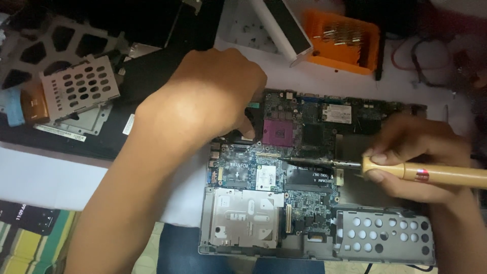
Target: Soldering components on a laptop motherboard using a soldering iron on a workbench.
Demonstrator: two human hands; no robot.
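left forearm fills the near side, and the left hand (213,96) is curled down onto the far left edge of the laptop motherboard (304,167), fingers tucked under so can't tell if it's pinching anything. right hand (411,157) is clamped round a soldering iron (441,175) with a pale wooden handle, dark tip lying over the middle of the board. board sits on the white desk (40,177). perforated metal bracket (385,238) near right, orange parts tray (342,40) far back.

free: white tabletop (45,177) left | blocked: orange tray (342,43), perforated bracket (81,89)
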